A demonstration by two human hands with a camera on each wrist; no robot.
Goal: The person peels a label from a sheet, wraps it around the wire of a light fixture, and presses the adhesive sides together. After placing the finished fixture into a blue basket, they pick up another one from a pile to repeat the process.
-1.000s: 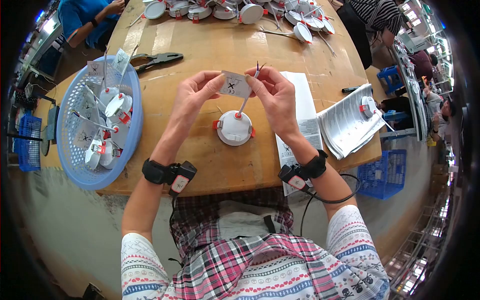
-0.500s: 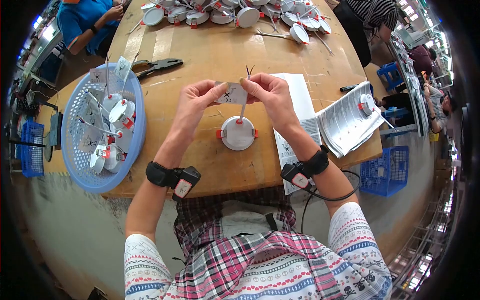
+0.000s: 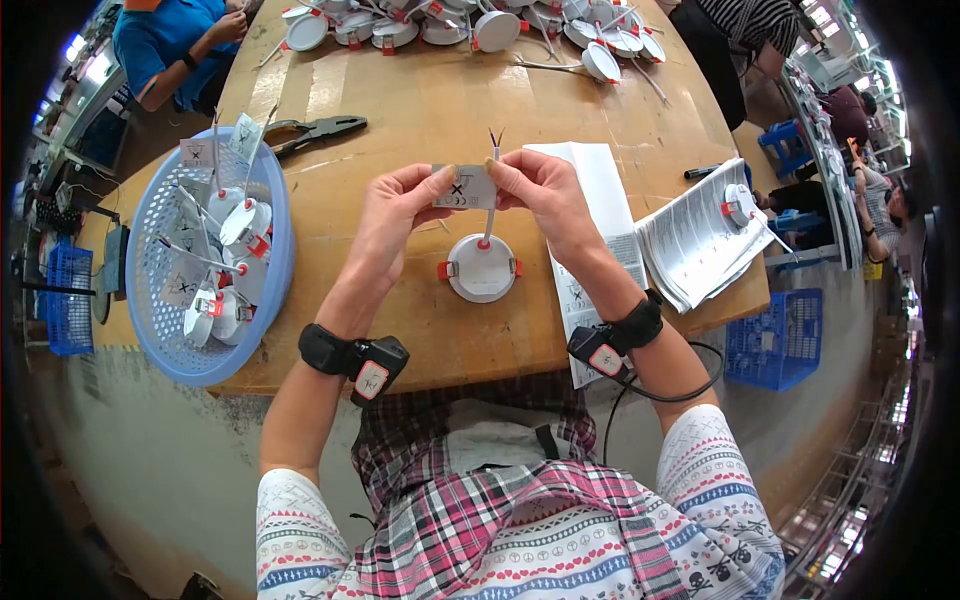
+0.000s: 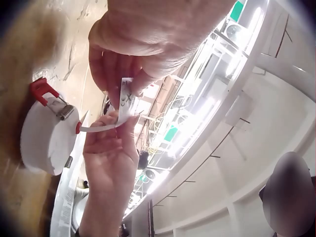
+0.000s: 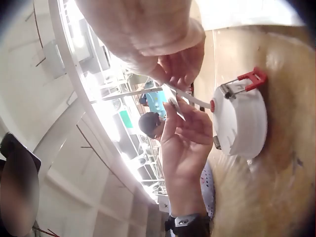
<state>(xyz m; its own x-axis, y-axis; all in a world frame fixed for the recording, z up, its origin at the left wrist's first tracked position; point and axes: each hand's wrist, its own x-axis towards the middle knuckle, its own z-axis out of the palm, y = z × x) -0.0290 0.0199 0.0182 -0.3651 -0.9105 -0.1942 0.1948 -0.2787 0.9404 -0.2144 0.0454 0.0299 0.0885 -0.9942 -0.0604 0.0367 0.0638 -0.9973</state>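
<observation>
A white round downlight (image 3: pixel 481 270) with red-tipped spring clips lies on the table in front of the person, its back facing up. From its red grommet a white cable (image 3: pixel 489 226) rises, ending in bare coloured wires above the fingers. The left hand (image 3: pixel 402 205) pinches the left end of a small printed label (image 3: pixel 461 188) between thumb and fingers. At the label's right end, the right hand (image 3: pixel 550 198) pinches it together with the cable. In the left wrist view, the label (image 4: pixel 126 101) spans between both hands' fingertips, the cable running into the right hand's grip.
A blue basket (image 3: pixel 280 300) of labelled downlights stands at the left, near black-handled pliers (image 3: pixel 335 127). Many downlights (image 3: pixel 495 32) are piled at the far end. Printed sheets (image 3: pixel 690 265) lie at the right, bearing one downlight (image 3: pixel 738 204), with a black marker (image 3: pixel 702 173) beside them.
Both hands have come slightly lower with the label, which has turned from tilted to nearly level. The cable now stands more upright, and the downlight appears slightly further right. Both pinches remain.
</observation>
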